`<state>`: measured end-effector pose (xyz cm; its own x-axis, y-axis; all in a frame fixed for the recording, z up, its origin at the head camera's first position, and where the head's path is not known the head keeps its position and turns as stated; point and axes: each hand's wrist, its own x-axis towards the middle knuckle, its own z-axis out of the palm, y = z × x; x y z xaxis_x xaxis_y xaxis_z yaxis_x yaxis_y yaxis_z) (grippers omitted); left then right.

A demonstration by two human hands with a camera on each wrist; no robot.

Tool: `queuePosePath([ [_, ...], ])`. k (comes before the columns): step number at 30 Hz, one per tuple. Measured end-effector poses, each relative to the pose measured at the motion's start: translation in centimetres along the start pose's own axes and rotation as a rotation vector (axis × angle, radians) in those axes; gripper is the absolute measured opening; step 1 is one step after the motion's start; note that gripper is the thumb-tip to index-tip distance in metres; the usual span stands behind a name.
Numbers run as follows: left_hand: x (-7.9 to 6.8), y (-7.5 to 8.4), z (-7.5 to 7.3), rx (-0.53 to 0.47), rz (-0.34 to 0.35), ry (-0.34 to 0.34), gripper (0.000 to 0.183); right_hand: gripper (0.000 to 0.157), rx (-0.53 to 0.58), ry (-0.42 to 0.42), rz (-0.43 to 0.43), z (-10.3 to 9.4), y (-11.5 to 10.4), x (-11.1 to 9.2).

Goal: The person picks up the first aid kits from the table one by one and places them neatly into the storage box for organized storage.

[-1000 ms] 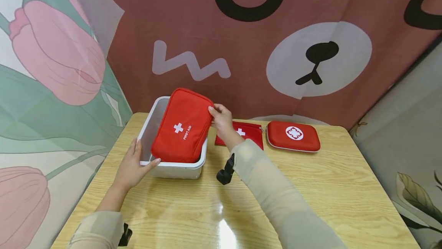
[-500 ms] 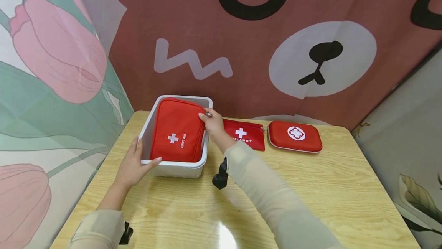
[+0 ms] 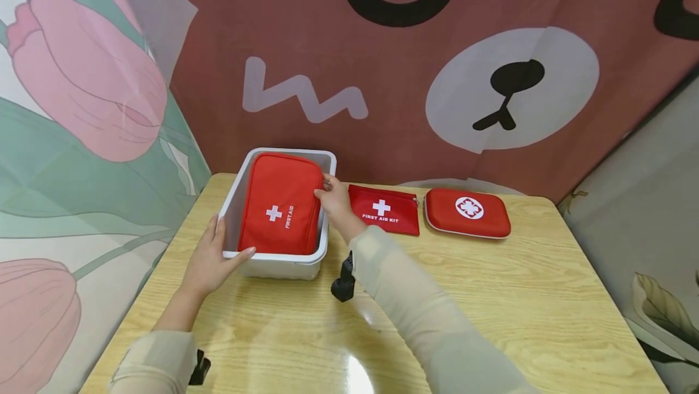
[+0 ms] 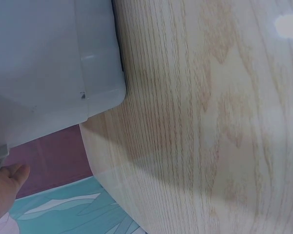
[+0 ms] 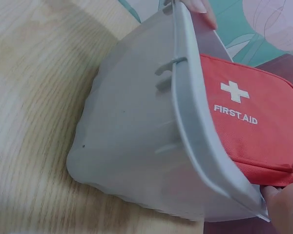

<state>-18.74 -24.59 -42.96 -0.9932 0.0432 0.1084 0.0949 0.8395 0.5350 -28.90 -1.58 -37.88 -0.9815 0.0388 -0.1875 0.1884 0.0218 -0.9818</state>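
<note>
Red first-aid pouch (image 3: pixel 281 203) is held aslant inside the white bin (image 3: pixel 278 269), at the far left of the table (image 3: pixel 546 303). Right forearm (image 3: pixel 415 303) is extended from near right toward far left; the pouch's right edge is pinched between thumb and fingers of the right hand (image 3: pixel 335 203). Near-left corner of the bin is gripped by the left hand (image 3: pixel 209 263), thumb laid over the near rim. Compared with one second earlier, the pouch has been lowered: the bin's far rim, then largely covered, is exposed. Lettering on the flat red kit (image 3: pixel 382 209) has also been uncovered. Both arms are cut off by the near frame edge. Pouch's near end is partly hidden by the bin wall; some right fingertips are concealed.
</note>
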Motion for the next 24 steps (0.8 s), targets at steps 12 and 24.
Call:
queuePosePath([
  [12, 0.0, 0.1, -0.1, 0.021, 0.022, 0.008, 0.094, 0.044, 0.214, -0.086, -0.149, 0.5, 8.5, 8.5],
  [24, 0.0, 0.1, -0.1, 0.039, 0.020, 0.005, 0.094, 0.043, 0.382, -0.076, -0.121, -3.8, 10.3, 9.5],
])
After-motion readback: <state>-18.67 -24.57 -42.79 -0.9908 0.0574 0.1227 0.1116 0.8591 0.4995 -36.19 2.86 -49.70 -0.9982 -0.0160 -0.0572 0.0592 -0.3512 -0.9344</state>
